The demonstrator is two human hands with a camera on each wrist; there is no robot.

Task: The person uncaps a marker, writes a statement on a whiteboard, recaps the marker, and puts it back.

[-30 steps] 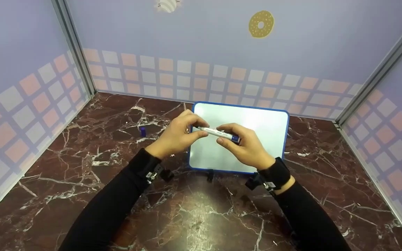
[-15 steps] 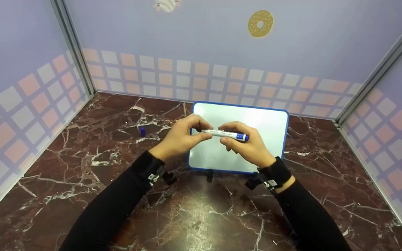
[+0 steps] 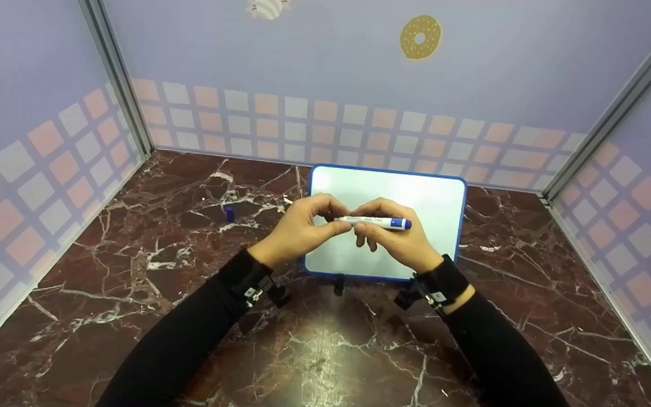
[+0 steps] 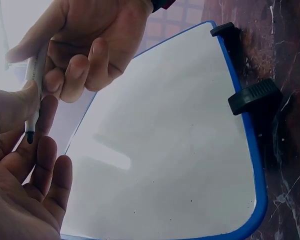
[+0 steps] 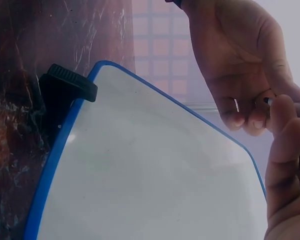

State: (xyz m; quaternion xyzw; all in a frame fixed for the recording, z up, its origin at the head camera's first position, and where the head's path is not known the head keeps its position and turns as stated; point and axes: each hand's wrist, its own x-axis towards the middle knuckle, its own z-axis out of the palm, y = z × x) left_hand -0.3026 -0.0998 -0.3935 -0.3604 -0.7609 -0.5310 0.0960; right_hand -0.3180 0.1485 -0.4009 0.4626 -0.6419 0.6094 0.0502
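Observation:
A whiteboard marker with a white barrel and a blue rear end lies almost level between both hands in the head view. My left hand pinches it near the uncapped tip. Thumb and fingers of my right hand grip the barrel, the blue end pointing right. The dark writing tip shows below the left thumb in the left wrist view. Behind the hands is a whiteboard with a blue frame. A blue marker cap stands on the table, left of the left hand.
Black clips sit on the whiteboard's near edge, one of them at the lower middle. The dark red marbled table is bounded by lilac panels at the back and both sides.
My left hand has moved right and slightly down, closer to the right hand. The marker has shifted right and turned more level, its blue end reaching further past the right fingers.

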